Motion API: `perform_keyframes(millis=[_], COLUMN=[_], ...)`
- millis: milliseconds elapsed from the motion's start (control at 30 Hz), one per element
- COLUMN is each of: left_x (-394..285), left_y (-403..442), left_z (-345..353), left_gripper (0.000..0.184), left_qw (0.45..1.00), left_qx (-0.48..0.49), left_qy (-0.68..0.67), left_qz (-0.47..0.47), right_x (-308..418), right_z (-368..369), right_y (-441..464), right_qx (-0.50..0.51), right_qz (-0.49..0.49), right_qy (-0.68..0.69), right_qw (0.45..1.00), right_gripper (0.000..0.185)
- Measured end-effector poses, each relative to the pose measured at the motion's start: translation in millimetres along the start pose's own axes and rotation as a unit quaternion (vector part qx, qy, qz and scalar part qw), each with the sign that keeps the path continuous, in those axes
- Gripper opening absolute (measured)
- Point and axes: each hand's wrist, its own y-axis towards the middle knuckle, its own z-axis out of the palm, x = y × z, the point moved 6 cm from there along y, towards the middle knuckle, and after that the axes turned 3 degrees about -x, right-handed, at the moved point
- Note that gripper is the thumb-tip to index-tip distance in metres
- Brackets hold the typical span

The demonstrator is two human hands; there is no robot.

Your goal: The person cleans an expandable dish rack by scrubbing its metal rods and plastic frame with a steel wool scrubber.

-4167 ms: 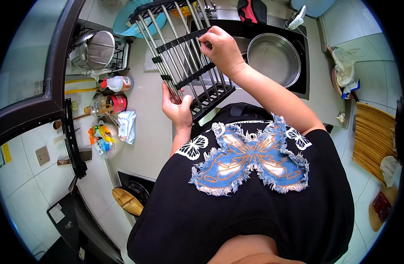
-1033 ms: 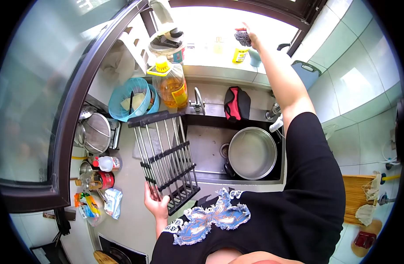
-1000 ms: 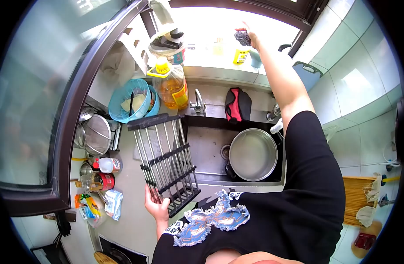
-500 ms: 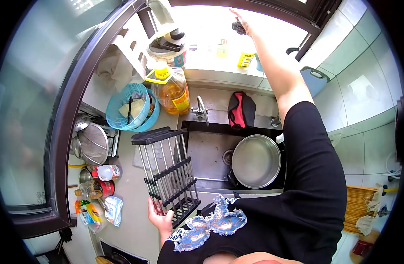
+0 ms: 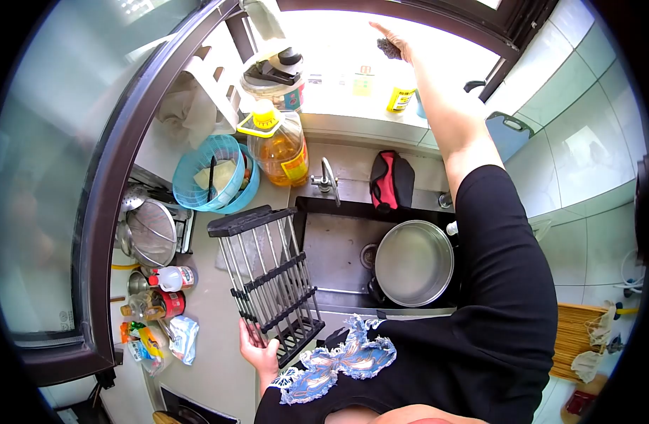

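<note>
My left hand (image 5: 259, 353) is closed on the lower end of a dish rack (image 5: 270, 283), which has steel bars and black plastic ends and leans tilted over the counter beside the sink. My right arm reaches up to the bright window. There my right hand (image 5: 399, 42) holds a dark steel wool scrubber (image 5: 389, 48) under its palm, with some fingers stretched out. In the sink (image 5: 331, 247) stands a large round metal pot (image 5: 414, 263), right of the drain. Behind it a red and black pouch-like item (image 5: 391, 180) lies beside the faucet (image 5: 325, 181).
A big oil bottle (image 5: 281, 148) and blue baskets (image 5: 211, 173) stand left of the faucet. A yellow-labelled container (image 5: 400, 99) is on the window sill. Strainers (image 5: 151, 233), bottles (image 5: 173, 278) and packets (image 5: 183, 339) line the counter's left side. An open window frame (image 5: 102, 212) juts in at left.
The view has shifted slightly, so most things sit a little lower and further right. My left hand keeps its hold on the rack, and my right hand stays near the window with the scrubber.
</note>
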Motion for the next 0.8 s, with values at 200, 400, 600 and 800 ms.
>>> perform_keyframes(millis=[200,400,600,800], left_x=[-8,-19,-30,-46], left_y=[1,1,-1,-2], left_z=[6,11,2,-6], left_gripper=[0.097,0.094,0.097,0.098], left_qw=[1.0,0.999,1.0,1.0], left_qx=[-0.003,0.02,-0.012,-0.007], left_qy=[-0.004,0.028,0.01,0.02], left_qz=[-0.012,-0.027,0.012,0.019], right_x=[-1,6,2,-26], right_z=[9,16,6,-12], right_y=[9,6,5,-26], right_qx=[0.007,-0.023,-0.074,-0.118], right_qz=[0.025,-0.034,-0.048,0.03], right_qy=[0.01,0.021,0.092,0.237], right_qw=[1.0,0.999,0.992,0.964], right_gripper=[0.084,0.064,0.051,0.041])
